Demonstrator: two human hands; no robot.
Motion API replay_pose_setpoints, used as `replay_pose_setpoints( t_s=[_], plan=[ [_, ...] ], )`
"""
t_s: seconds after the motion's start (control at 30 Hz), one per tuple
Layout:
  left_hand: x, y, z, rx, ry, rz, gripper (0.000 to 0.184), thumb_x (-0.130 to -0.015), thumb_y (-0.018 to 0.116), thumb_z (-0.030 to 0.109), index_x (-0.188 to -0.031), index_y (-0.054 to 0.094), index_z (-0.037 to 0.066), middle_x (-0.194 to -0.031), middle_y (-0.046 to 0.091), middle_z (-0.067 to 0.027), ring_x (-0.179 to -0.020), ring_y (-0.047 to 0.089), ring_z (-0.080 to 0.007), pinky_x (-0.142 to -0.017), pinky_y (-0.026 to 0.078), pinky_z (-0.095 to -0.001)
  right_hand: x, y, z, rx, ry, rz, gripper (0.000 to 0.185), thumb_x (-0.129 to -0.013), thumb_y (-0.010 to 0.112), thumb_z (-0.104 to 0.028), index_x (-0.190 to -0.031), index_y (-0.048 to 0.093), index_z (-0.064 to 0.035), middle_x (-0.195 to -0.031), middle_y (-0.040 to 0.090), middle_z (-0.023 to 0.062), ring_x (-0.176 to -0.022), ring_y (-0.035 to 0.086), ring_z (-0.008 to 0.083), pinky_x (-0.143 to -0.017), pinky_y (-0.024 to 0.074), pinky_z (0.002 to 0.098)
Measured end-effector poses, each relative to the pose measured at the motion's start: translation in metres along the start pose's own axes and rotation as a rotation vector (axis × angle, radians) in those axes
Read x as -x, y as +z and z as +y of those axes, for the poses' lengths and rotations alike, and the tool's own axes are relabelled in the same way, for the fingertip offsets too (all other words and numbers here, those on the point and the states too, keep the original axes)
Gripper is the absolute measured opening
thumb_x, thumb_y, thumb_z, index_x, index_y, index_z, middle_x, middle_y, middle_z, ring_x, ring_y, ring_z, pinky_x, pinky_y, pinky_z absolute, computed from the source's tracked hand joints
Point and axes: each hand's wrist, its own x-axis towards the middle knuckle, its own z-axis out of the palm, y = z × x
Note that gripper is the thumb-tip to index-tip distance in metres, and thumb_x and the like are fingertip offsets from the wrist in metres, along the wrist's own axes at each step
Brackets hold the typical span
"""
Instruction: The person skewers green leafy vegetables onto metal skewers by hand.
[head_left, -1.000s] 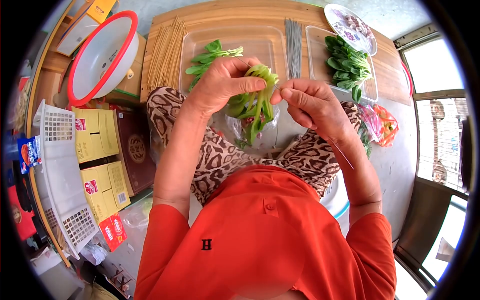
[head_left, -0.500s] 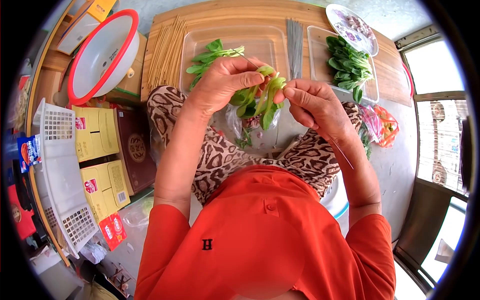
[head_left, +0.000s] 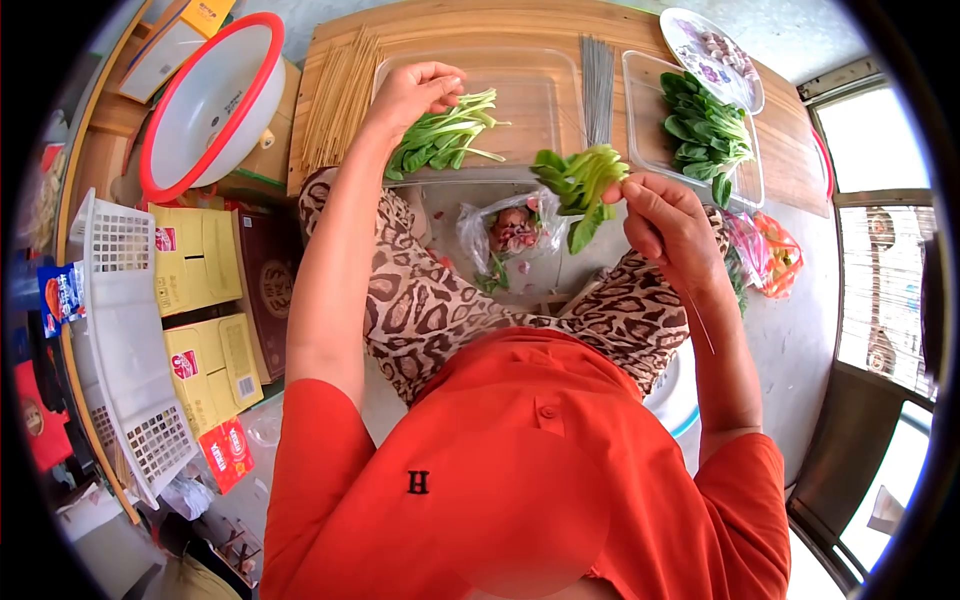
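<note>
My right hand (head_left: pixel 665 220) pinches a thin metal skewer (head_left: pixel 704 325) whose tail sticks out past my wrist. At my right fingertips a bunch of threaded leafy greens (head_left: pixel 585 180) hangs out to the left, above the gap between table and knees. My left hand (head_left: pixel 422 92) is raised over the left clear plastic tray (head_left: pixel 535 95), fingers loosely bent, with nothing visible in them. Just below it, loose green leaves with pale stalks (head_left: pixel 450 135) lie in that tray.
Bamboo sticks (head_left: pixel 335 100) and metal skewers (head_left: pixel 597 90) lie on the wooden table (head_left: pixel 480 30). A right tray (head_left: pixel 645 140) holds more greens (head_left: pixel 705 130), beside a patterned plate (head_left: pixel 690 50). A plastic bag (head_left: pixel 480 230) sits below; a red-rimmed basin (head_left: pixel 165 150) stands left.
My left hand has let go of the skewered greens and moved up and left over the tray. My right hand keeps the skewer, having shifted slightly right and down.
</note>
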Motion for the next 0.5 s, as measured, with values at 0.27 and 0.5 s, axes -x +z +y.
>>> replay_pose_setpoints(
  t_s=[0.27, 0.5],
  plan=[
    [-0.046, 0.015, -0.080, -0.824, 0.049, 0.083, 0.012, -0.080, 0.064, 0.010, -0.090, 0.070, 0.008, -0.078, 0.068, -0.0098, -0.072, 0.066, -0.0202, -0.066, 0.052, -0.0337, 0.013, -0.007, 0.011, -0.053, 0.038, 0.071, 0.026, -0.099, 0.048, -0.022, -0.096, 0.064, -0.0009, -0.049, 0.038, -0.0064, -0.042, 0.030, 0.0017, -0.041, 0.0207, 0.0190],
    [-0.033, 0.024, -0.097, -1.322, 0.063, -0.027, 0.017, -0.074, 0.070, 0.010, -0.091, 0.067, 0.008, -0.095, 0.062, -0.0162, -0.093, 0.061, -0.0364, -0.079, 0.049, -0.0465, 0.014, -0.010, 0.016, -0.049, 0.059, 0.084, 0.025, -0.099, 0.049, -0.021, -0.097, 0.064, -0.0004, -0.049, 0.038, -0.0065, -0.043, 0.030, 0.0017, -0.041, 0.0212, 0.0189]
  ],
)
